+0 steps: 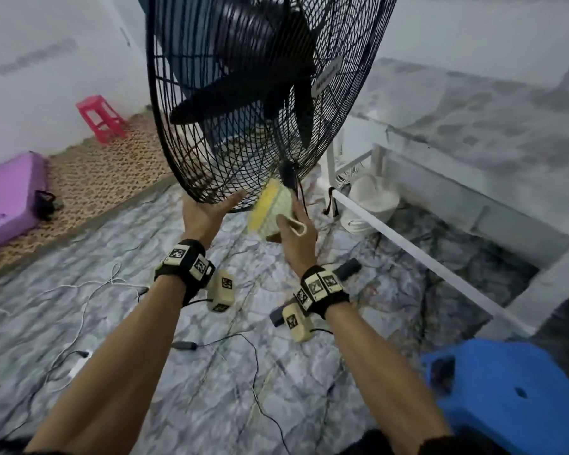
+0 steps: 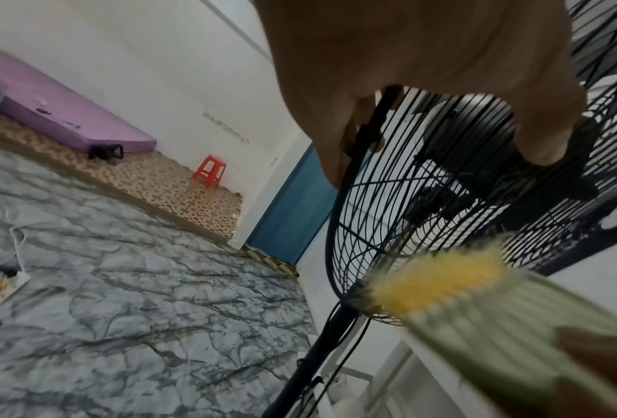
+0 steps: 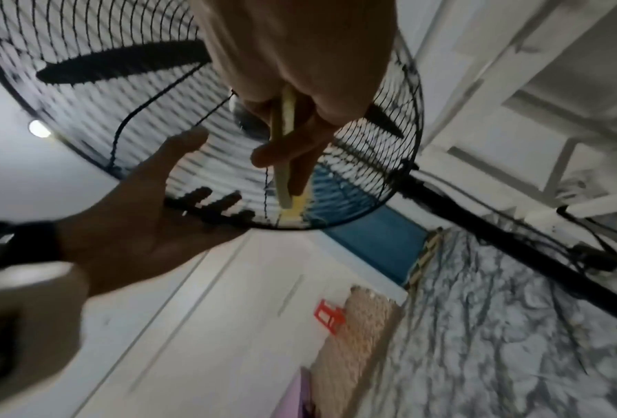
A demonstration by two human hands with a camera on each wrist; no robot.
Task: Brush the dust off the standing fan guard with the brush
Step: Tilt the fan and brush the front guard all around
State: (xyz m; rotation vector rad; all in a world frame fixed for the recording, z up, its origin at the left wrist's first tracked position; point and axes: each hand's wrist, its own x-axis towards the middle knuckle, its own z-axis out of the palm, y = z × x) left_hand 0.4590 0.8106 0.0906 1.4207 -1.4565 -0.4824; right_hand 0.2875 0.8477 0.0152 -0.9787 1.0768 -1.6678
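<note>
The standing fan's black wire guard fills the top centre, tilted, with dark blades behind it. My left hand holds the guard's bottom rim, palm up, thumb in front and fingers curled behind the wires. Just to its right, my right hand grips a brush with a pale green body and yellow bristles. The bristles lie against the guard's lower edge. In the right wrist view the brush handle runs between my fingers toward the guard.
The fan's black pole runs down to a marble-patterned floor strewn with cables. A white frame bar and grey shelf stand at the right. A blue stool is near right; a red stool and purple mattress lie left.
</note>
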